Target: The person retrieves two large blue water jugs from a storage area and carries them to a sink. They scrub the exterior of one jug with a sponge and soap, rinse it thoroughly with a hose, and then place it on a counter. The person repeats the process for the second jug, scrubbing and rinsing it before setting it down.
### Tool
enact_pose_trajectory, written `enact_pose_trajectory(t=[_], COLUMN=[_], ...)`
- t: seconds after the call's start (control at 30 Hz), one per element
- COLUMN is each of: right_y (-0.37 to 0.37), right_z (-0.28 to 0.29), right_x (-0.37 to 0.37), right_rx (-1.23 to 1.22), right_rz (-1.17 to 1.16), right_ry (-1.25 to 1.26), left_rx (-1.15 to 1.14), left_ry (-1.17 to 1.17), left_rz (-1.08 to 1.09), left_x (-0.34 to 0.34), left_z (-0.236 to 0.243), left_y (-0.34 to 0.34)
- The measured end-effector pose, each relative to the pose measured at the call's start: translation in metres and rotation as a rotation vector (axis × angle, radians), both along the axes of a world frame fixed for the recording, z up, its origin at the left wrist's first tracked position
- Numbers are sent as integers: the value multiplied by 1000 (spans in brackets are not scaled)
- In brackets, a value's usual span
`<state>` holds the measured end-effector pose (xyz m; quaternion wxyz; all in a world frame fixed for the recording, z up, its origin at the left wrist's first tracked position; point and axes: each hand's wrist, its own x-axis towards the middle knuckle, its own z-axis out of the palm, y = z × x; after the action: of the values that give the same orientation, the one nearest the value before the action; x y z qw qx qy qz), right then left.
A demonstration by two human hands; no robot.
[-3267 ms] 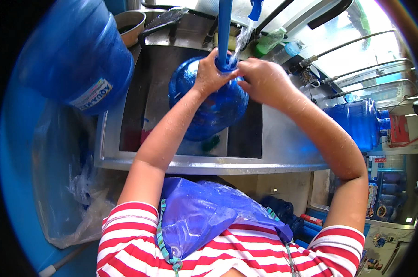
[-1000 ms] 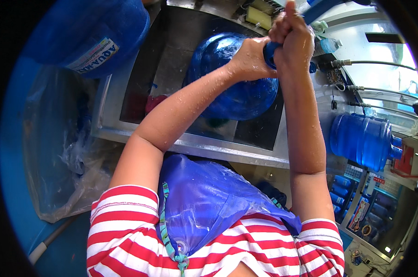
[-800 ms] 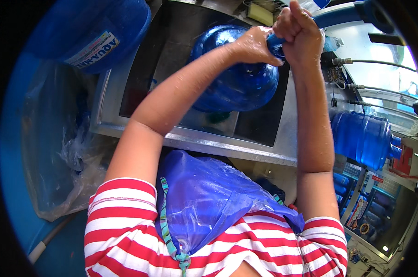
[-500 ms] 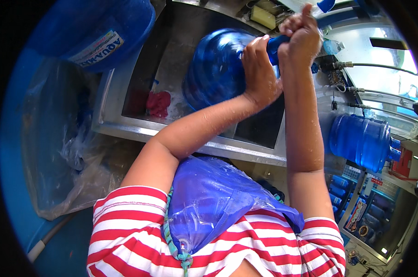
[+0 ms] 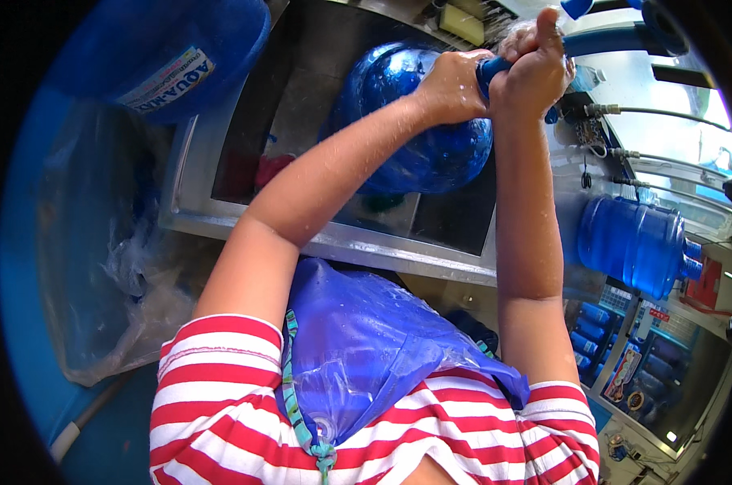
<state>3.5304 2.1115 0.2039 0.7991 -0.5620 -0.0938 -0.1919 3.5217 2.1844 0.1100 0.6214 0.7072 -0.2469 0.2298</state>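
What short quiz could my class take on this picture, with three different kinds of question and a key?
1. Multiple choice: What does the right hand grip?
A) yellow sponge
B) blue pole
C) red cloth

2. True or false: The left hand is on the blue bottle in the sink.

3. Fill in: The sleeves are striped red and ____.

Key: 1. B; 2. true; 3. white.
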Motion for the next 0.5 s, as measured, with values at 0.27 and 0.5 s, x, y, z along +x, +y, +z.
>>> enact_pose_trajectory(t=[0.27,0.5], right_y=[11,41], right_z=[30,16], right_x=[-19,-12], right_rx=[-630,-320], right_rz=[801,587], right_ry=[139,124], left_rx=[130,38], left_ry=[301,208], left_rz=[-522,-326], left_x=[1,-9], left_z=[7,5], left_y=[54,61])
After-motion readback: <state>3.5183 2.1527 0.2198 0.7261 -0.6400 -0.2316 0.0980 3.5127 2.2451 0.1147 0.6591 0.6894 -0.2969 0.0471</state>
